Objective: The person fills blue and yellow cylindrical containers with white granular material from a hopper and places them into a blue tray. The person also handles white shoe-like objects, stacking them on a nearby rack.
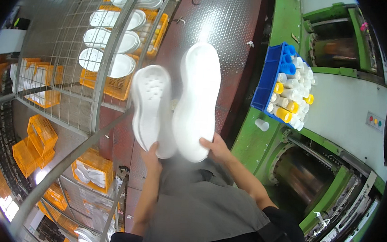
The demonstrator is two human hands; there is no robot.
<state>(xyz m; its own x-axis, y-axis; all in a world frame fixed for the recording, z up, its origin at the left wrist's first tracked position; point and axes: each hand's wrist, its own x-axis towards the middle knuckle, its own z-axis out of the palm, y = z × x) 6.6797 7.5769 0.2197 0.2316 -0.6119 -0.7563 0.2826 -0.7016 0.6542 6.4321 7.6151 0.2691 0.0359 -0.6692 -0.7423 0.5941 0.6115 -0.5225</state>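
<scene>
Two white foam shoe soles are held up side by side in front of my grey apron. My left hand grips the heel end of the left shoe sole, whose upturned face has a raised rim and a cluster of small marks toward the toe. A white edge beside it is blurred, so I cannot tell whether it is a second layer. The right shoe sole looks smooth and bright, and its toe reaches farther forward. My right hand pinches its heel end, thumb on top.
A metal wire rack stands at left, with white soles in orange crates. Other orange crates sit beyond it. At right, a blue bin of white, yellow and blue cylinders rests on a green machine.
</scene>
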